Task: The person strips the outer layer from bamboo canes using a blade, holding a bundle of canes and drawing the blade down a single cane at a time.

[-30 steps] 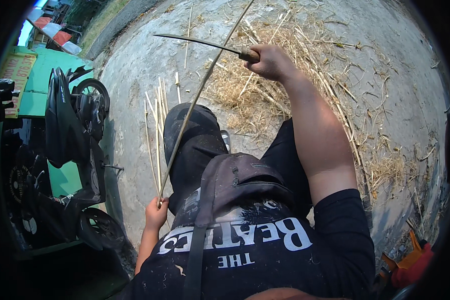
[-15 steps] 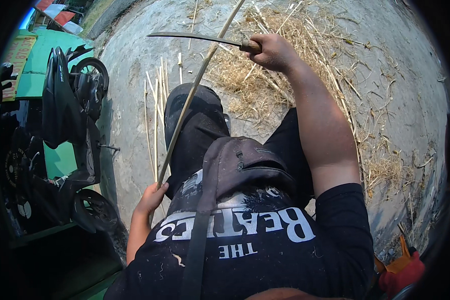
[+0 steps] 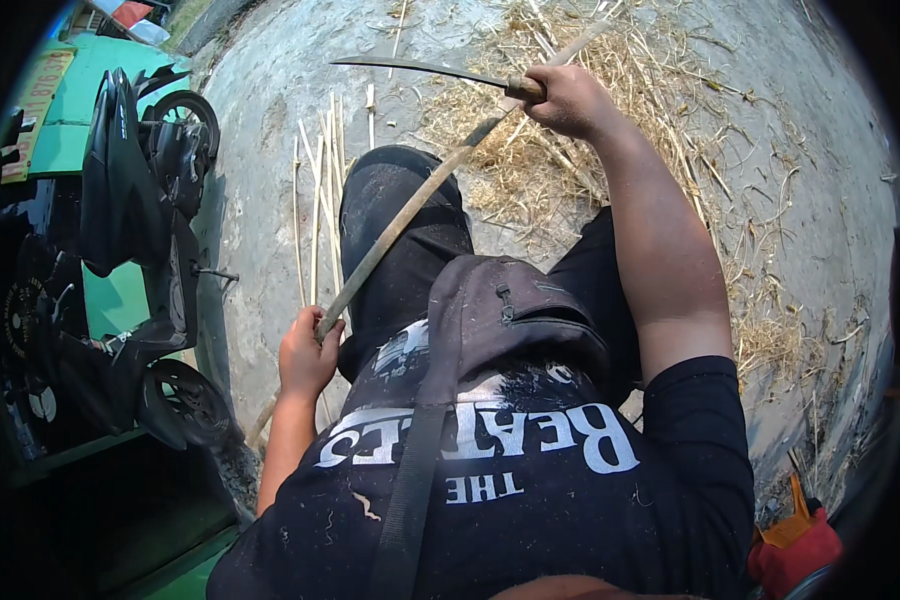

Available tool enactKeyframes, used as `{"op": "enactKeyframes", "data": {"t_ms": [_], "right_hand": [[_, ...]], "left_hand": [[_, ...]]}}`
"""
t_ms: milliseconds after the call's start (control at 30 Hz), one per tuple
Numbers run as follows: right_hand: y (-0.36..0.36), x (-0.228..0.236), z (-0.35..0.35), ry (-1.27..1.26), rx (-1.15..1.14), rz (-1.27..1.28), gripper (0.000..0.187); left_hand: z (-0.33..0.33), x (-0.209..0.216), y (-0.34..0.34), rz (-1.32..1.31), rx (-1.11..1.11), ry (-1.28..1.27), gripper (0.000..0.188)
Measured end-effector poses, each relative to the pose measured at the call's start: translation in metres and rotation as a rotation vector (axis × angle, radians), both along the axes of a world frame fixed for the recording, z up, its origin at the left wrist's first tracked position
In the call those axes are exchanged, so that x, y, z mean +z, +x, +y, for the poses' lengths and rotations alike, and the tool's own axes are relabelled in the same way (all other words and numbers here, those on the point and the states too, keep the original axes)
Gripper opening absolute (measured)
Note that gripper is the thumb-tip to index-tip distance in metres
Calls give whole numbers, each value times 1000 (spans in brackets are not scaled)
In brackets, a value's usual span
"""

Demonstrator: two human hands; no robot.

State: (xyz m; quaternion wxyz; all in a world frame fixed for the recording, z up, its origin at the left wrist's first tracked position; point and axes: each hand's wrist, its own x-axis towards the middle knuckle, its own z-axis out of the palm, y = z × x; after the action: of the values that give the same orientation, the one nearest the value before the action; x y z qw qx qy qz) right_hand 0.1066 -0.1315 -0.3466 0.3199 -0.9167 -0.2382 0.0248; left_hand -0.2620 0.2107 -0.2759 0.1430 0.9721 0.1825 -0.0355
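Observation:
A long pole, seemingly bamboo (image 3: 400, 222), slants across my left thigh from lower left to upper right. My left hand (image 3: 308, 352) is closed around its lower part beside my left knee, and a short end sticks out below the hand. My right hand (image 3: 573, 103) is stretched out in front, closed on the short wooden handle of a long, slightly curved knife (image 3: 420, 67). The blade points left, above the pole, and the handle lies close to the pole's upper part. Whether the knife touches the pole I cannot tell.
Curly shavings (image 3: 530, 150) cover the concrete ground (image 3: 260, 200) ahead and to the right. Several pale thin strips (image 3: 317, 225) lie beyond my left knee. A black motorbike (image 3: 135, 220) stands at the left. A red and orange bag (image 3: 795, 540) is at the lower right.
The pole tilts more to the right. My left hand has moved forward, leaving a piece of pole showing below it. My right hand and the knife have shifted slightly right.

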Motion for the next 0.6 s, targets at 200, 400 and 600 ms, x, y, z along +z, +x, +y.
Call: {"op": "enactKeyframes", "data": {"t_ms": [200, 400, 600], "right_hand": [[-8, 10, -2, 52, -4, -44, 20], [-14, 26, -12, 167, 19, -79, 13], [-19, 28, 4, -72, 64, -119, 14]], "left_hand": [[5, -6, -6, -39, -58, -110, 26], [19, -17, -20, 151, -19, -495, 30], [14, -25, -5, 112, 18, -423, 36]]}}
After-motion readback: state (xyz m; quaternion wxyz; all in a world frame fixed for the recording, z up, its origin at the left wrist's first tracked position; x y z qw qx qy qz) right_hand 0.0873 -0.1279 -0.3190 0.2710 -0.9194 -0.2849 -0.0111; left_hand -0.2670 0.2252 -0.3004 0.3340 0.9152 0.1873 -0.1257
